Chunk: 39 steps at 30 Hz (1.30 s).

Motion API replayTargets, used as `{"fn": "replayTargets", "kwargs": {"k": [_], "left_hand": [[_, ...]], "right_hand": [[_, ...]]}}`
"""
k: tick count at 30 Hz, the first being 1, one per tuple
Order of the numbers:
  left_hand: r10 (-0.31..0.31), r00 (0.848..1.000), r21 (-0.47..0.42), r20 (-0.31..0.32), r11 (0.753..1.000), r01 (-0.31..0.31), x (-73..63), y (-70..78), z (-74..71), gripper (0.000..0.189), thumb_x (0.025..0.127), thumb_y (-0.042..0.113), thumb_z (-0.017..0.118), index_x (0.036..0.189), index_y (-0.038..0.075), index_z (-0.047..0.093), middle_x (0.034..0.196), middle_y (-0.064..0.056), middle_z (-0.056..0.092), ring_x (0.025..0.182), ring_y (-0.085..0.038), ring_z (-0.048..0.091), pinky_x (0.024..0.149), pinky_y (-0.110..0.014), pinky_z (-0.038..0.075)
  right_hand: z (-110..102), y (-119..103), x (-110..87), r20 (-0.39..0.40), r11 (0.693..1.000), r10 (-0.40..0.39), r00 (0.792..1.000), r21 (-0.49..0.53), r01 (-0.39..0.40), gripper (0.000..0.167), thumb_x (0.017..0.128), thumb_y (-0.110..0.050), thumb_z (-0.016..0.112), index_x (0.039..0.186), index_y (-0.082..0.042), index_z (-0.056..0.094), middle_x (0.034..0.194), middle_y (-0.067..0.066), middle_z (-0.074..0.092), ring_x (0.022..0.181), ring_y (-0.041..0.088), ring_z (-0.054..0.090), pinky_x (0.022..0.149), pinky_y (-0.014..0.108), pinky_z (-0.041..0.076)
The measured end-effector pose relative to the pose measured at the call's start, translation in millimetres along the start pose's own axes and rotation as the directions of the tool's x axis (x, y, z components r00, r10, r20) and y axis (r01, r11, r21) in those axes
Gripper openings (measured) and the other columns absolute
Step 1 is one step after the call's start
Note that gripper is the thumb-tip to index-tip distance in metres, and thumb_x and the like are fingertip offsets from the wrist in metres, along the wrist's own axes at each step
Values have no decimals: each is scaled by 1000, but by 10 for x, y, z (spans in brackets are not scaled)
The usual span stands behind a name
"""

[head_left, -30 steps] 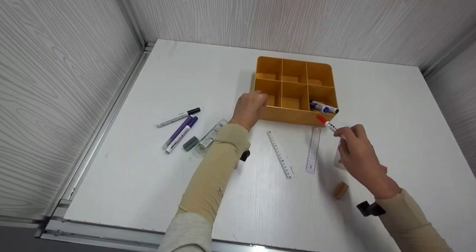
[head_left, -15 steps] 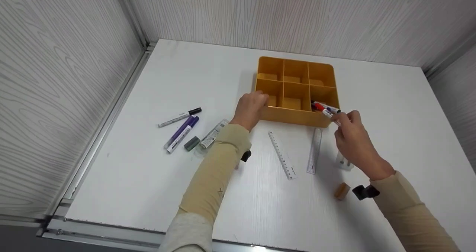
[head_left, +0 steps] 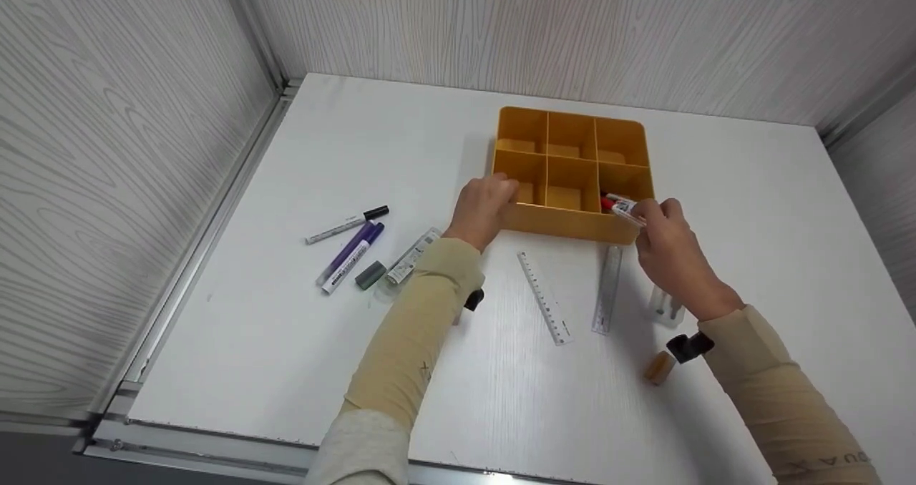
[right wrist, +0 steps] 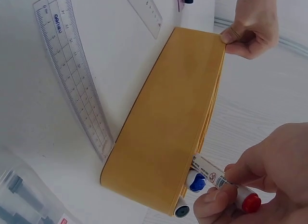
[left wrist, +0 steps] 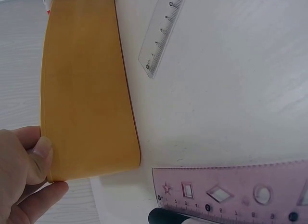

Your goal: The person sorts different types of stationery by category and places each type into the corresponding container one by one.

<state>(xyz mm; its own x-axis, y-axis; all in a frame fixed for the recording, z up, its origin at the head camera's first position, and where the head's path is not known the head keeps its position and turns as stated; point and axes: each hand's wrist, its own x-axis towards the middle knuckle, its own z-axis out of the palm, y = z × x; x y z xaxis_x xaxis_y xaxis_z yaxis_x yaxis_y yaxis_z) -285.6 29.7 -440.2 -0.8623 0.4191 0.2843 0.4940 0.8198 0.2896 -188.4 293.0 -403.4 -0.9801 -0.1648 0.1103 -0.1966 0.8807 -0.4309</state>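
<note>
My left hand (head_left: pixel 481 212) grips the front left corner of an orange six-compartment organizer box (head_left: pixel 558 223), thumb outside its wall in the left wrist view. At the box's front right compartment, my right hand (head_left: pixel 673 260) pinches a white marker with a red cap (head_left: pixel 627 210). The marker's capped end is down inside that compartment, and its red tail end shows in the right wrist view. Two more markers lean there, a blue-ended marker (right wrist: pixel 196 181) and a black-ended marker (right wrist: pixel 182 208), their ends sticking out over the wall.
Two clear rulers, a left ruler (head_left: pixel 545 299) and a right ruler (head_left: pixel 607 292), lie before the box. A brown block (head_left: pixel 658 368) and a clear case (head_left: pixel 665 306) lie right. Purple markers (head_left: pixel 351 257), a black-capped marker (head_left: pixel 347 227) and a green cylindrical piece (head_left: pixel 371 275) lie left.
My right hand has moved forward and left, bringing the red-capped marker from in front of the box into the front right compartment. My left hand stays on the box corner.
</note>
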Motion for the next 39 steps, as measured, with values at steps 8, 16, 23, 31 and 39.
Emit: {"fn": "replayTargets", "kwargs": {"k": [8,16,23,31,39], "left_hand": [[-7,1000,7,2,1000,7,-4,11,-12,18,91,0,67,105,8,75,98,-7,73,88,-19,70,79,-26,57],[10,1000,25,-28,1000,-10,-8,3,3,15,89,-3,67,98,8,74,93,-5,72,83,-18,69,74,-25,56],[8,1000,8,-28,1000,-7,0,-5,10,15,90,-3,66,98,7,74,93,-7,72,83,-19,69,73,-26,56],[-8,1000,12,-10,1000,9,-3,-5,3,15,91,-1,65,99,8,74,93,-6,72,83,-18,68,74,-26,55],[-15,1000,29,7,999,15,-1,6,-1,18,91,-2,65,102,9,73,98,-6,73,88,-18,68,78,-26,55]], "right_hand": [[40,35,89,-70,1000,16,997,-15,-17,23,97,-1,53,119,3,47,114,27,53,100,39,57,88,55,54],[95,116,122,-158,999,-46,986,-21,44,19,96,-5,58,112,4,51,106,25,59,89,34,61,74,47,55],[112,131,129,-153,1000,-16,988,1,16,21,98,-9,52,113,3,61,102,20,59,82,27,56,67,30,45],[146,143,150,-79,1000,11,997,15,-10,32,99,-5,50,128,3,60,108,23,58,89,31,55,77,44,51],[167,203,177,-81,999,-1,997,48,5,31,100,0,48,129,4,59,113,25,63,96,35,59,88,52,53]]}}
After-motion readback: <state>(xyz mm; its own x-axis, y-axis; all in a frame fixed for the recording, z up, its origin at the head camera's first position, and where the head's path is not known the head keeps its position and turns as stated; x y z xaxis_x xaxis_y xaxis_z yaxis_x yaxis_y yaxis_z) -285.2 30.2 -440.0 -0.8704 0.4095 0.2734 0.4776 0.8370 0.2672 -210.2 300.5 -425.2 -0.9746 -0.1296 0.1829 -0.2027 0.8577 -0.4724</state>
